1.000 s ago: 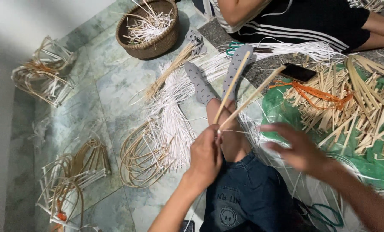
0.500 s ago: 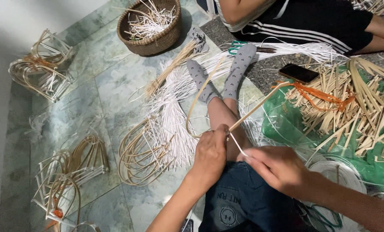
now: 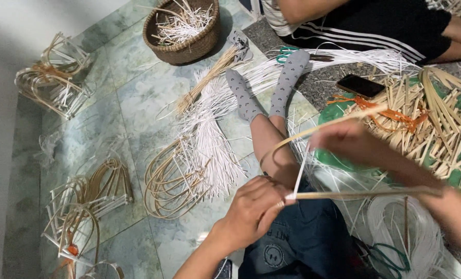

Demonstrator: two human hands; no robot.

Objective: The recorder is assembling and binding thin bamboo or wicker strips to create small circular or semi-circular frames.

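Observation:
My left hand (image 3: 253, 209) pinches the crossing of a tan bamboo strip (image 3: 364, 194) and a thin white strip (image 3: 300, 175) above my lap. The bamboo strip bends in a loop toward my right hand (image 3: 352, 144), which is blurred and grips the strip's other end together with the top of the white strip. My legs in grey socks (image 3: 287, 77) stretch out on the floor beneath.
Bent cane loops (image 3: 171, 181) and white strips (image 3: 210, 139) lie left of my legs. A woven basket (image 3: 181, 46) of scraps stands at the back. Cut bamboo sticks (image 3: 437, 129) and a phone (image 3: 360, 85) lie right, by another seated person (image 3: 375, 26). Finished frames (image 3: 52, 75) sit left.
The bamboo strip, earlier two straight ends pointing up, is now bent into a loop. My right hand moved up and right, pulling the white strip taut; my left hand stayed over my lap.

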